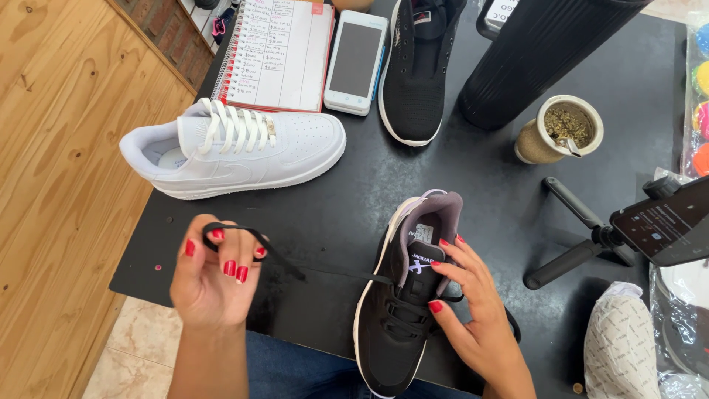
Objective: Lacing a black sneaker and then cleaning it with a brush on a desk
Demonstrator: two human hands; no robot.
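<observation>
We pinch the black lace [295,267] taut in our left hand [210,277]; our right hand [465,295] — fingers spread — steadies the black sneaker [402,318] on the table [332,199].

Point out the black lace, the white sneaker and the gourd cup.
black lace [325,273], head view, on the taut stretch between hand and shoe
white sneaker [303,144], head view, on its toe
gourd cup [533,144], head view, on its outer wall

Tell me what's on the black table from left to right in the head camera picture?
White sneaker → spiral notebook → white phone-like device → black mesh shoe → tall black ribbed flask → gourd cup → phone on a tripod.
</observation>
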